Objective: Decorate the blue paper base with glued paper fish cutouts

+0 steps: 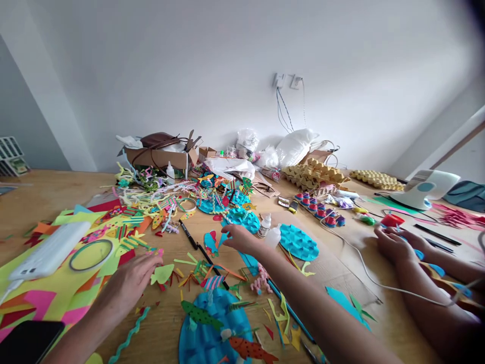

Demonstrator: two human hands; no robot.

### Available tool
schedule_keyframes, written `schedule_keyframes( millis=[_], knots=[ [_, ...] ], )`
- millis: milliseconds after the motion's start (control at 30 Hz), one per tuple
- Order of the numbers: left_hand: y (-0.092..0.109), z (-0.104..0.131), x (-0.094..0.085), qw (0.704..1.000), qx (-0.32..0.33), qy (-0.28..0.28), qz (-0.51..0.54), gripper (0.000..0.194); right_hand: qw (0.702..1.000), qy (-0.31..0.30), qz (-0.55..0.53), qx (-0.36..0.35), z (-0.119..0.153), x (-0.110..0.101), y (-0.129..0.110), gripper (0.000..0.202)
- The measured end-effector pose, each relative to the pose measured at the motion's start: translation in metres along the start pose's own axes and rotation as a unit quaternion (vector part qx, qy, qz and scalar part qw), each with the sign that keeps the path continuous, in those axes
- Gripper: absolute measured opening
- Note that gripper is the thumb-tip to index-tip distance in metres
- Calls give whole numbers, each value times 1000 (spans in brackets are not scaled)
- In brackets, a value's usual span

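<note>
My left hand (pixel 138 273) is over the table at left, fingers pinched beside a pale green paper fish (pixel 162 274); whether it grips the fish is unclear. My right hand (pixel 237 237) reaches to the middle, its fingertips at a blue and red paper fish (pixel 212 241); contact is hard to make out. Below, between my forearms, lies a blue-painted egg-carton piece (pixel 208 333) bearing a green paper fish (pixel 201 314) and a red spotted one (pixel 253 350). Black pens (pixel 188 235) and paper scraps lie between my hands.
At left are coloured paper sheets, a white power strip (pixel 51 250) and a phone (pixel 32 342). Glue bottles (pixel 264 226) and a blue carton oval (pixel 299 241) stand right of centre. Another person's hands (pixel 396 245) hold something red at right, near a white cable (pixel 364 263).
</note>
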State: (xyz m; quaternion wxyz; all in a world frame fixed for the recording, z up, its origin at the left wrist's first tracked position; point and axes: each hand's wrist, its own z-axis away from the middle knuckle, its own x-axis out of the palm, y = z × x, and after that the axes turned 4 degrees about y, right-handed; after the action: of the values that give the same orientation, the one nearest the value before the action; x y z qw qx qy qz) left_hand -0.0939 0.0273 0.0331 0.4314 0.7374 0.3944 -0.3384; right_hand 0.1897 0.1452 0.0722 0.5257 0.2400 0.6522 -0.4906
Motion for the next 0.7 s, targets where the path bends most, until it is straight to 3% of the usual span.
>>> schedule_keyframes(
  millis=[133, 300, 700],
  knots=[
    [5, 8, -1, 996, 38, 71, -34, 31, 997, -31, 48, -46, -38, 24, -1, 45],
    [8, 15, -6, 989, 66, 112, -65, 28, 992, -51, 99, -63, -59, 44, 3, 44],
    [10, 24, -7, 993, 47, 105, -38, 29, 990, -61, 125, -39, -67, 46, 5, 35]
  ],
)
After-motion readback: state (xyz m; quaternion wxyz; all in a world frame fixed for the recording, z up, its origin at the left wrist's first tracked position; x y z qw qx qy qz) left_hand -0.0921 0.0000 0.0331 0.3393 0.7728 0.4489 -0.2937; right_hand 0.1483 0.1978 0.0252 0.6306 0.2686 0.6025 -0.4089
